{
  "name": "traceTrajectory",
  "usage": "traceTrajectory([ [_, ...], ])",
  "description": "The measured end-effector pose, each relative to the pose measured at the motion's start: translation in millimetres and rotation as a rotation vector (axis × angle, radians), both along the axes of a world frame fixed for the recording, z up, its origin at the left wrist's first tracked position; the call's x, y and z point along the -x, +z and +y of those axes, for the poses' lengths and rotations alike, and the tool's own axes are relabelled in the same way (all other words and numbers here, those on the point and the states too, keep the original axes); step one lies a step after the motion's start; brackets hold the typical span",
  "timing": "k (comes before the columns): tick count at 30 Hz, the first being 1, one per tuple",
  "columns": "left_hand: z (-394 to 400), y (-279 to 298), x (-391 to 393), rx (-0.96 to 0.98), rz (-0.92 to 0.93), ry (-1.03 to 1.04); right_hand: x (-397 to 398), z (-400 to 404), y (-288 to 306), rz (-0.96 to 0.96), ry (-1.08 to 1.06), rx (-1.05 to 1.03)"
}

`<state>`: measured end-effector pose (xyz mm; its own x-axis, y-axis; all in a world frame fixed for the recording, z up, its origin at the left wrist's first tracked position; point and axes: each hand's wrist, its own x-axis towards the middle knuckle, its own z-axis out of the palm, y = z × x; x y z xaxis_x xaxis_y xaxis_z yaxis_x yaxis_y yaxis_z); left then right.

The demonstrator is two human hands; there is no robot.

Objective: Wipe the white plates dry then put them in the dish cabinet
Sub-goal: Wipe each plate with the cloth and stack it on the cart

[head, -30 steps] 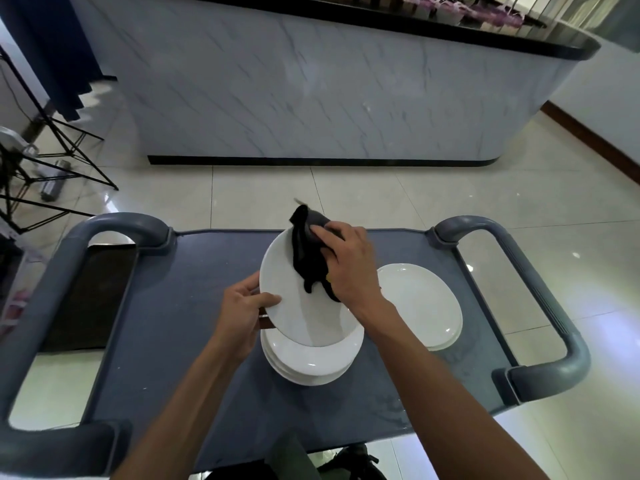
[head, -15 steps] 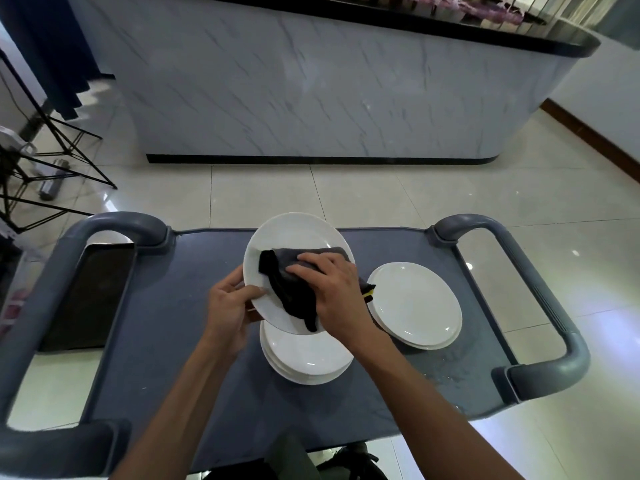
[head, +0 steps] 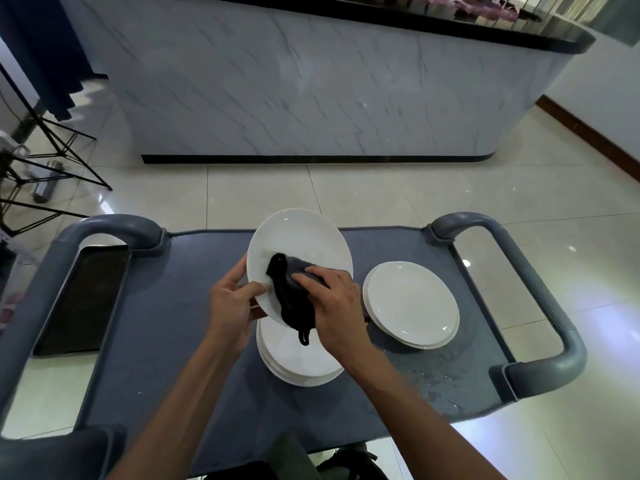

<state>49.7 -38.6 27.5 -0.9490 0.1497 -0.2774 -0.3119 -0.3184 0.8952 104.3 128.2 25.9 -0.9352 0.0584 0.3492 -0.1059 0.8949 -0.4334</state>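
Note:
My left hand [head: 232, 303] grips the left rim of a white plate [head: 299, 237], held tilted above the cart. A dark cloth [head: 289, 292] lies on the plate's lower face, and my right hand [head: 334, 306] holds it pressed there. Under the lifted plate sits a stack of white plates [head: 298, 358] on the cart top. To its right rests a second, smaller stack of white plates [head: 412, 303].
The grey cart [head: 156, 306] has thick handles at the left [head: 114, 226] and right [head: 550, 341]; water drops lie on its right front. A marble-faced counter [head: 294, 91] stands ahead across the tiled floor. Black tripod legs [head: 52, 140] stand at the left.
The plate rose and tilted further back. My right hand slid the cloth from the plate's upper edge down to its lower middle, bunching it there. My left hand kept its hold on the rim.

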Motion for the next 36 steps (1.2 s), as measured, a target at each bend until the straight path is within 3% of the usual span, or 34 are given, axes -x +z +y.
traceTrajectory([
  [5, 3.3, 7.0, -0.4, 0.021, 0.072, -0.086, 22.5, -6.1, 18.4, -0.002, -0.112, 0.149],
  [13, 3.8, 3.7, -8.7, 0.009, 0.043, -0.163, 47.1, -6.7, 42.0, 0.081, -0.041, 0.091],
  [26, 0.9, 12.8, -13.7, -0.114, 0.0, -0.024, 51.8, 43.6, 42.2, 0.029, -0.241, 0.082],
  [36, 3.0, 14.5, -5.8, -0.158, -0.024, 0.076, 4.3, 25.7, 17.5, -0.041, -0.17, 0.046],
])
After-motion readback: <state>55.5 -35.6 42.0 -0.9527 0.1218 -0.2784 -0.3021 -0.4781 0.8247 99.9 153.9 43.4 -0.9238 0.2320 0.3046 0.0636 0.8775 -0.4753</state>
